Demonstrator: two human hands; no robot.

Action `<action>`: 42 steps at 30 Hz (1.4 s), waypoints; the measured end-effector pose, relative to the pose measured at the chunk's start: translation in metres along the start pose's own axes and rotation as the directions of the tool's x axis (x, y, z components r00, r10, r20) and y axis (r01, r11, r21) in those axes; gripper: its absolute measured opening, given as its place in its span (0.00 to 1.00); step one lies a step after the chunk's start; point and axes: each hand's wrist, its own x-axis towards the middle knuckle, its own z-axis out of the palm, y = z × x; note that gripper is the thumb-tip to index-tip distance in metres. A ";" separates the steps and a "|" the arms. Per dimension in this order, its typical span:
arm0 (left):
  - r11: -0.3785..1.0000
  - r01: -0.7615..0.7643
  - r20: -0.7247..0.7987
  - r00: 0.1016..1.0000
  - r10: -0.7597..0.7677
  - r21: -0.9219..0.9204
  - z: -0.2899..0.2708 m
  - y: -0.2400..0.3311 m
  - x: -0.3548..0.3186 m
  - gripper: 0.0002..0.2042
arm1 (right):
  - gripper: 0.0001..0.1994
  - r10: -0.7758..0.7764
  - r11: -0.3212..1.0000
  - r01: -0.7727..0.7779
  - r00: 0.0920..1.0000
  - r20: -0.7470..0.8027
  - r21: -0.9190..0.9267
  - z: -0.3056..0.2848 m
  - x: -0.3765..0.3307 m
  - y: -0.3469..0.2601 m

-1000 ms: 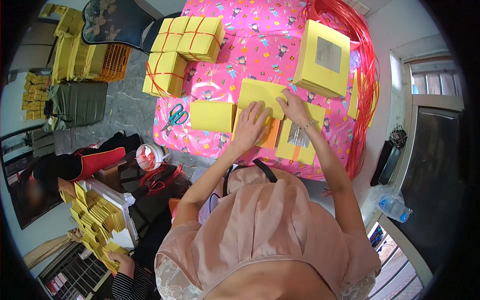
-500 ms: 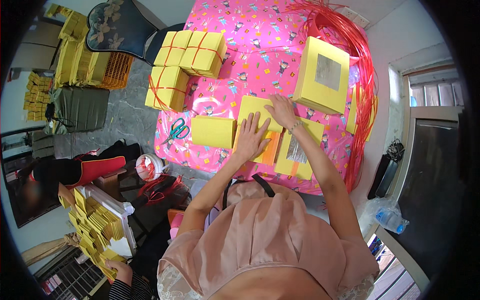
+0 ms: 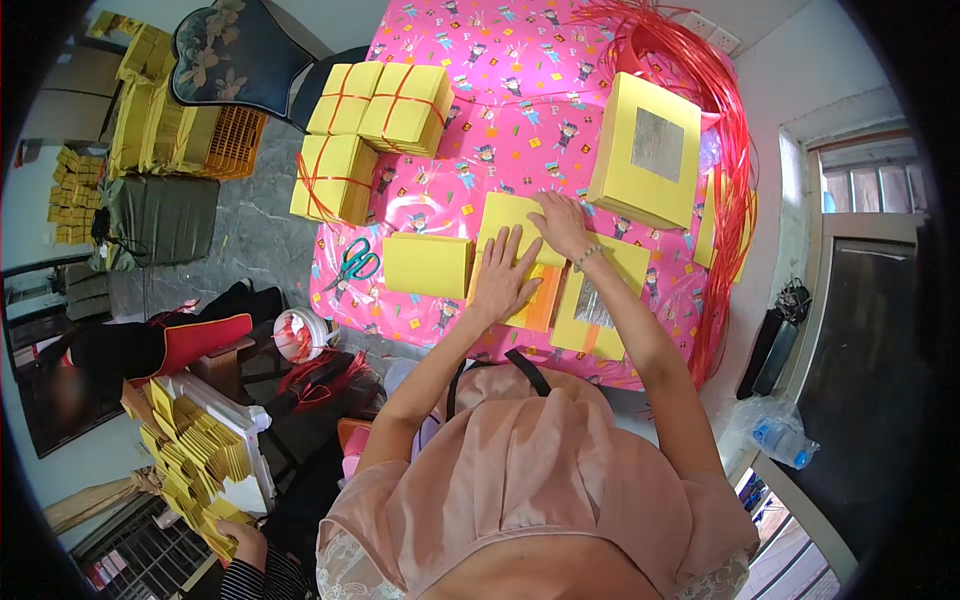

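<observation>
My left hand [image 3: 505, 284] lies flat with its fingers spread over a yellow paper sheet [image 3: 506, 211] that has an orange patch on its lower part. On the sheet's upper right side rests my right hand [image 3: 562, 226], its fingers stretched out. Whether the sheet is folded under my palms I cannot tell. Beside it on the right are yellow sheets with a silver rectangle [image 3: 592, 306], partly behind my right forearm. A low stack of plain yellow paper [image 3: 427, 266] sits to the left, with teal-handled scissors [image 3: 355, 263] beyond it.
Tied yellow bundles [image 3: 345, 175] stand at the far left of the pink patterned table [image 3: 480, 110]. A tall paper stack [image 3: 655, 145] stands far right, near hanging red plastic strips [image 3: 725, 200]. At lower left, co-workers' hands handle yellow papers [image 3: 195, 445] on a white surface.
My hands stay on the sheet and have barely shifted. At lower left, a co-worker's paper piece has moved at the far end of the pile.
</observation>
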 end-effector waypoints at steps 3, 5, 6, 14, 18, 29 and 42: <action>1.000 -0.006 -0.018 1.000 0.006 -0.013 0.001 0.000 0.000 0.34 | 0.18 0.000 1.000 0.000 1.000 -0.005 0.002 0.000 0.000 -0.001; 1.000 -0.009 -0.020 1.000 0.008 -0.025 0.002 -0.001 -0.001 0.34 | 0.17 -0.001 1.000 0.001 1.000 -0.008 -0.003 0.002 0.000 -0.001; 1.000 -0.009 -0.027 1.000 0.009 -0.024 0.002 -0.001 -0.001 0.34 | 0.17 -0.008 1.000 0.007 1.000 -0.011 -0.021 0.002 0.000 -0.002; 1.000 -0.009 -0.007 1.000 0.009 -0.017 0.010 -0.002 -0.001 0.34 | 0.16 -0.011 0.999 0.010 0.999 -0.034 -0.035 0.004 -0.005 -0.003; 1.000 -0.004 -0.017 1.000 0.004 0.008 0.013 -0.006 -0.002 0.34 | 0.11 -0.145 0.988 0.113 0.908 -0.392 -0.105 0.007 -0.036 -0.022; 0.999 0.011 -0.004 1.000 -0.011 0.033 0.017 -0.005 -0.002 0.41 | 0.06 -0.157 0.986 0.165 0.969 -0.191 0.028 0.041 -0.089 -0.003; 0.994 0.077 -0.024 0.997 -0.075 0.081 0.012 -0.010 -0.008 0.41 | 0.09 -0.130 0.986 0.148 0.974 -0.187 0.083 0.041 -0.089 -0.002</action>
